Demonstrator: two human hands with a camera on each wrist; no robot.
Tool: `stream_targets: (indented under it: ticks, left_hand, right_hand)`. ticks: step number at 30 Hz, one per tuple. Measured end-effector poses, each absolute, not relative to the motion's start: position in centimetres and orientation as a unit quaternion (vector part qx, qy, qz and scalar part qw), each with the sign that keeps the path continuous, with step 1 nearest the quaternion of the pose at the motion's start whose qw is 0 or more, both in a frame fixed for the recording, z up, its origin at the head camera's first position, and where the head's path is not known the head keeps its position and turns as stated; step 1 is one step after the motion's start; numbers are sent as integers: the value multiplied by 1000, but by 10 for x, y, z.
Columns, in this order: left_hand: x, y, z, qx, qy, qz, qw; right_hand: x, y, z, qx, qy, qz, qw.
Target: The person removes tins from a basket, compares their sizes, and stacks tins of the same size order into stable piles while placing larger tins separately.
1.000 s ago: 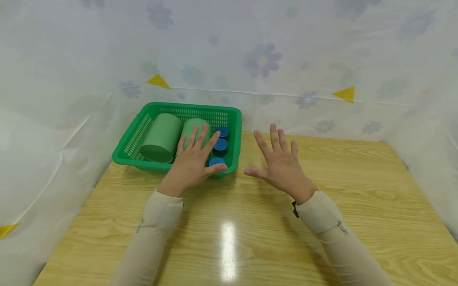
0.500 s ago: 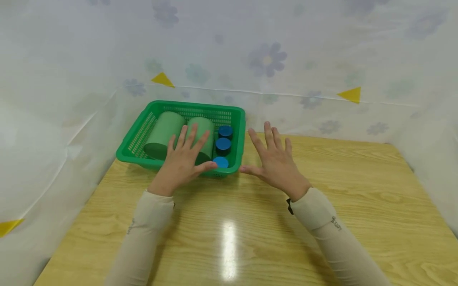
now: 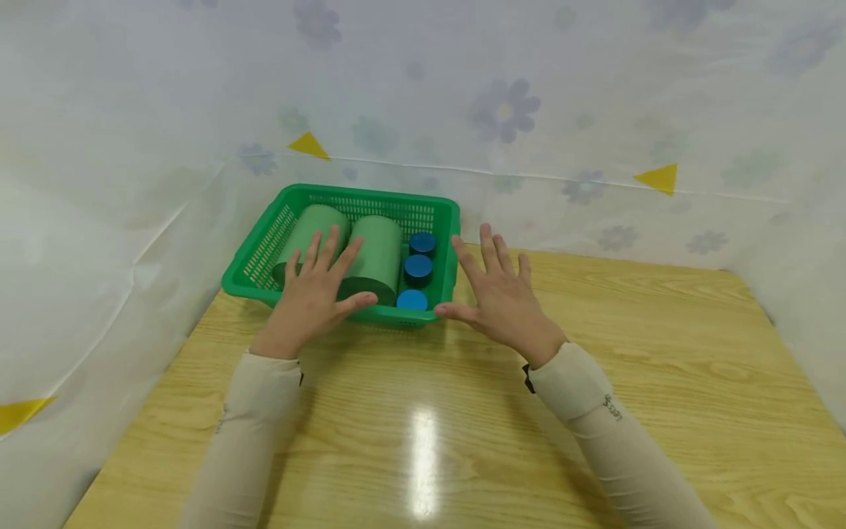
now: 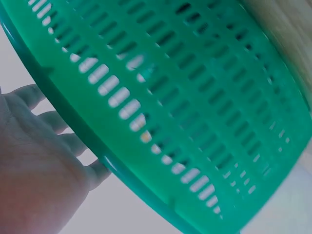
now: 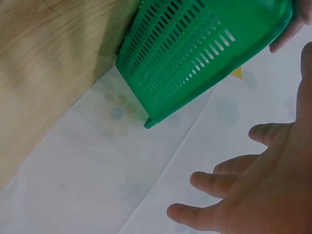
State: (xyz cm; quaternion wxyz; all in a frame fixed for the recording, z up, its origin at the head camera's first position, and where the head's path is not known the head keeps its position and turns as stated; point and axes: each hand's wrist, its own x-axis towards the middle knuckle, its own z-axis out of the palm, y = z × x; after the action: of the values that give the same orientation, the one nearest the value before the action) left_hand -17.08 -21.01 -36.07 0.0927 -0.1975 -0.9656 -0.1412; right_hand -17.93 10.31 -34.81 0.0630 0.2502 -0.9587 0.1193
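Note:
A green plastic basket point(image 3: 370, 195) with slotted walls stands on the table. Two large light-green cylinders point(image 3: 378, 246) lie in it side by side, and three small round containers with blue tops point(image 3: 418, 268) line its right end. My left hand point(image 3: 307, 297), fingers spread, hovers over the basket's front left part and hides some of the left cylinder point(image 3: 320, 220). By the basket's right end is my right hand point(image 3: 505, 305), fingers also spread, thumb tip overlapping the front right corner in the head view. Both wrist views show straight fingers outside the basket wall point(image 4: 161, 122), holding nothing.
The wood-grain table point(image 3: 628, 382) reaches forward and to the right of the basket. White flower-print sheeting point(image 3: 581, 110) encloses the back and both sides, with yellow triangles point(image 3: 657, 178) stuck on it.
My left hand has moved left across the basket, uncovering the right cylinder and the blue tops. The right hand has come left, closer to the basket's right end. The head view has shifted slightly.

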Motion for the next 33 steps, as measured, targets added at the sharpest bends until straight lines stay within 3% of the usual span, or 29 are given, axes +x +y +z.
stream_targets:
  ticks: [15,33]
  left_hand:
    - [-171,-258,-360,-143,-973,-164,73]
    - [-173,-328,-372,-66,-973,-215,44]
  right_hand:
    - [-187,93,-347,253,-958,129,48]
    - [-203,93,-333,264,-956,108,73]
